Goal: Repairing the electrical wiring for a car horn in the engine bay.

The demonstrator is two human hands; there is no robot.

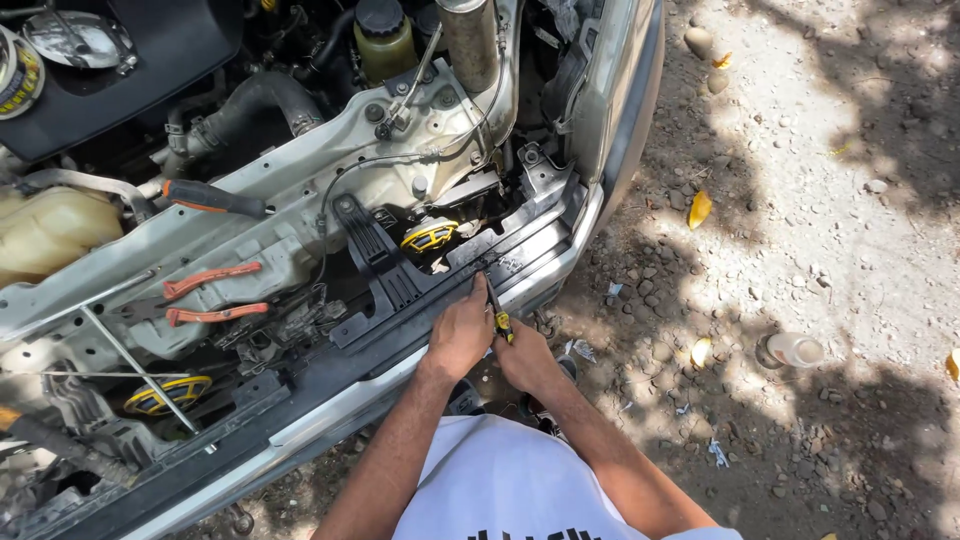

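I look down at the open front of a silver car. My left hand (460, 335) rests on the black plastic front panel (400, 285), its fingers by the shaft of a screwdriver (497, 310). My right hand (522, 358) grips the yellow and black handle of that screwdriver. Its tip points up into the panel near a yellow-ringed horn (430, 236).
Orange-handled pliers (212, 297) and a black tool with an orange handle (212, 199) lie on the radiator support. A second yellow-ringed horn (165, 394) sits lower left. Coolant tank (45, 230) at left. Stony ground, a dry leaf (699, 209) and a plastic bottle (790, 350) lie to the right.
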